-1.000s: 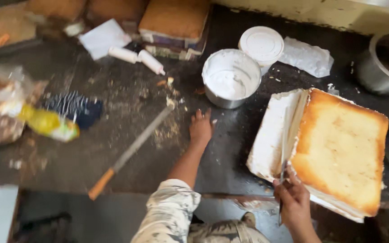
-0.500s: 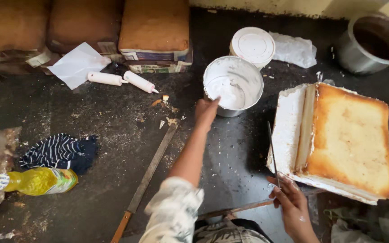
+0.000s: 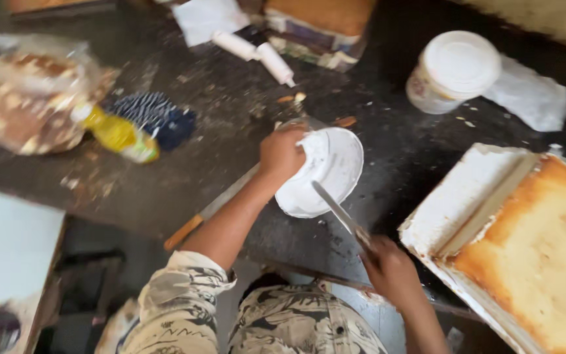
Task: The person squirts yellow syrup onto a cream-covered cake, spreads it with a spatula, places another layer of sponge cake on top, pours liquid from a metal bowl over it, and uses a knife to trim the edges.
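Observation:
My left hand (image 3: 282, 154) grips the rim of a round metal bowl (image 3: 325, 174) coated with white cream and tilts it toward me. My right hand (image 3: 391, 269) holds a flat metal spatula (image 3: 339, 213) whose blade reaches into the bowl. To the right lies a large square golden sponge cake (image 3: 545, 249) on a cream-covered layer (image 3: 456, 196).
A long knife with a wooden handle (image 3: 194, 223) lies under my left arm. A white lidded tub (image 3: 453, 69), a yellow bottle (image 3: 116, 134), a striped cloth (image 3: 152, 115), bagged baked goods (image 3: 24, 98), white piping tubes (image 3: 257, 52) and another cake (image 3: 322, 23) stand on the dark counter.
My left hand reached the bowl, took hold of its rim and pulled it nearer, tilted. My right hand left the cake's edge and brought the spatula to the bowl.

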